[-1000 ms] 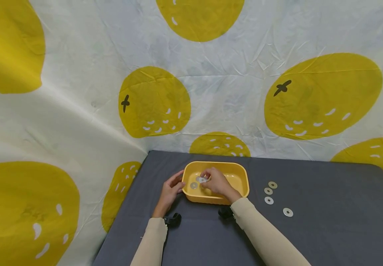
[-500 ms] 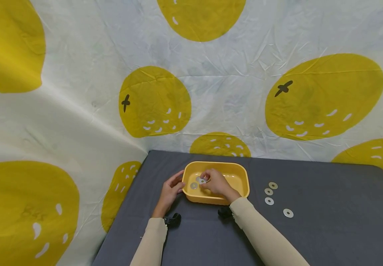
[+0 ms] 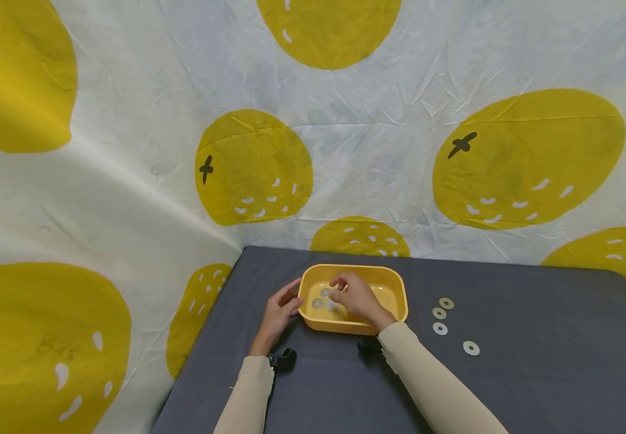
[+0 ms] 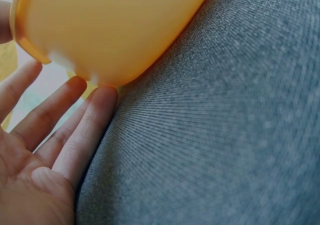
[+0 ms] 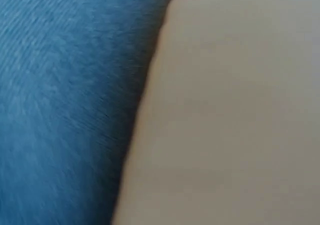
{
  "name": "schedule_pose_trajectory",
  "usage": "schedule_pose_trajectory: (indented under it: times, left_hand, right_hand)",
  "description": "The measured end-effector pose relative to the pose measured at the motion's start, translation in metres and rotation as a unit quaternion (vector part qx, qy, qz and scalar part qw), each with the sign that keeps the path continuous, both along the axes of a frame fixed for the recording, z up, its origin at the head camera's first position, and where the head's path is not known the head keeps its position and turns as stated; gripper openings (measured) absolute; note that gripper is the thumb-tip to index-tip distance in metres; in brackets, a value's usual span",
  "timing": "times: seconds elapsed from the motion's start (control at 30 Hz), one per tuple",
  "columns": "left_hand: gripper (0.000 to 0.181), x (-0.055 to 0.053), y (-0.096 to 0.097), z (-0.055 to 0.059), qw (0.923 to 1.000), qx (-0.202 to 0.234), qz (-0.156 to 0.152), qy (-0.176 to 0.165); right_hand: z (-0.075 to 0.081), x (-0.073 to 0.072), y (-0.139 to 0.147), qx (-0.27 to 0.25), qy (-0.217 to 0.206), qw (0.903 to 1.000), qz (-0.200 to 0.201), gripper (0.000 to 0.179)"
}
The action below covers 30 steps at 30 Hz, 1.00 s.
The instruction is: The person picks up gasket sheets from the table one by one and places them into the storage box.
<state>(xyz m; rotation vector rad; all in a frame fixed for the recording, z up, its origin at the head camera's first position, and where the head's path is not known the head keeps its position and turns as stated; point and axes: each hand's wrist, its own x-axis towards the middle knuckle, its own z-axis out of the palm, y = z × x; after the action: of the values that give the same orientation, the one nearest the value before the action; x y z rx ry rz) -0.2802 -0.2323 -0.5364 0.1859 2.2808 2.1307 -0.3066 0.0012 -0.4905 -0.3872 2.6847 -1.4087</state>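
Note:
A yellow plastic bin point(image 3: 394, 283) stands on the dark cloth. My left hand point(image 3: 277, 308) rests at its left end, thumb by the rim and fingers extended against the outer wall, as the left wrist view also shows. Inside the bin, my right hand point(image 3: 357, 295) hovers over the left half with thumb and fingertips apart. Three metal washers lie on the bin floor by its fingertips: a back washer point(image 3: 326, 293), a left washer point(image 3: 317, 304) and a front washer point(image 3: 332, 305). The right wrist view shows only blurred cloth and a beige surface, without the hand.
Right of the bin, several more washers lie on the cloth: a brassy washer point(image 3: 445, 303), others in a row below it, and a silver washer point(image 3: 471, 348) apart at the front. A fruit-printed curtain point(image 3: 367, 169) hangs behind and to the left of the table point(image 3: 535, 337).
The right thumb and fingers have let go of the washer they pinched; it now lies on the bin floor. The left hand and the bin stay where they were.

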Motion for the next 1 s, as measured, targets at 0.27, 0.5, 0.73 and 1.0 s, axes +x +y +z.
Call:
schedule_pose_trajectory:
  times: [0.27, 0.5, 0.73, 1.0]
  left_hand:
    - [0.05, -0.001, 0.002, -0.001, 1.0, 0.004, 0.004, -0.006]
    - [0.048, -0.002, 0.0, -0.004, 0.9999, -0.009, 0.007, -0.003]
    - [0.05, 0.0, 0.002, -0.003, 1.0, -0.005, 0.003, -0.001]
    - [0.049, -0.001, 0.0, -0.003, 0.9999, -0.009, 0.007, -0.002]
  right_hand:
    - [0.022, 0.015, 0.038, -0.051, 0.069, 0.9957, -0.035, 0.013]
    - [0.029, 0.027, 0.092, -0.062, 0.11, 0.9876, -0.093, 0.017]
    - [0.023, 0.053, 0.16, -0.019, 0.106, 0.9852, -0.133, 0.024]
    - [0.005, 0.081, 0.221, 0.052, 0.085, 0.9856, -0.136, 0.025]
